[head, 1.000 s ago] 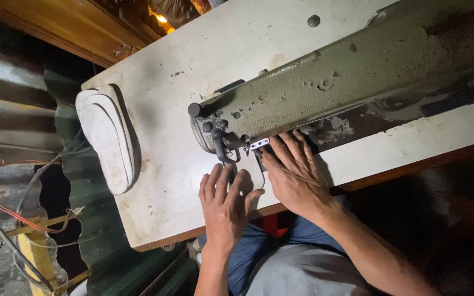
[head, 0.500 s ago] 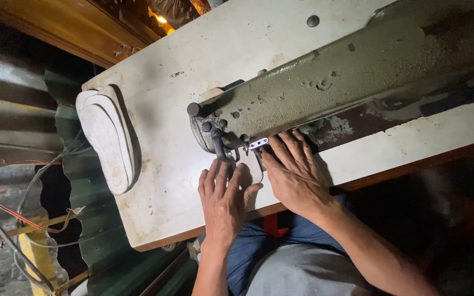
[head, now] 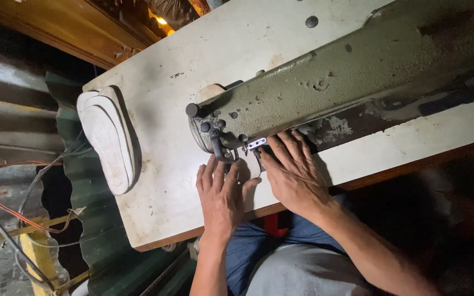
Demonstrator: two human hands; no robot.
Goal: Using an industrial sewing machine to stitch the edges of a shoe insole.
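A small pale flat workpiece (head: 252,168) is pressed flat under the open, spread fingers of the left hand (head: 221,197) and right hand (head: 294,176). It is held beneath the worn olive-green cast-metal sewing machine (head: 346,82). Stacked off-white shoe soles (head: 108,140) are laid on the scuffed white table (head: 154,181).

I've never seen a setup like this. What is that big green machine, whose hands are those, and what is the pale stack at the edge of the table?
The picture comes from a camera worn on a person's head, looking down at their own hands, so the scene appears turned sideways. The big olive-green thing is an old sewing machine standing on a worn white table. Both hands lie flat by the needle end: the left hand and the right hand press down a small pale piece, mostly hidden under the fingers, so I cannot tell what it is made of. Neither hand closes a grip around anything. The stack at the table's edge looks like pale shoe soles laid on one another. Below, you see the person's blue trousers.
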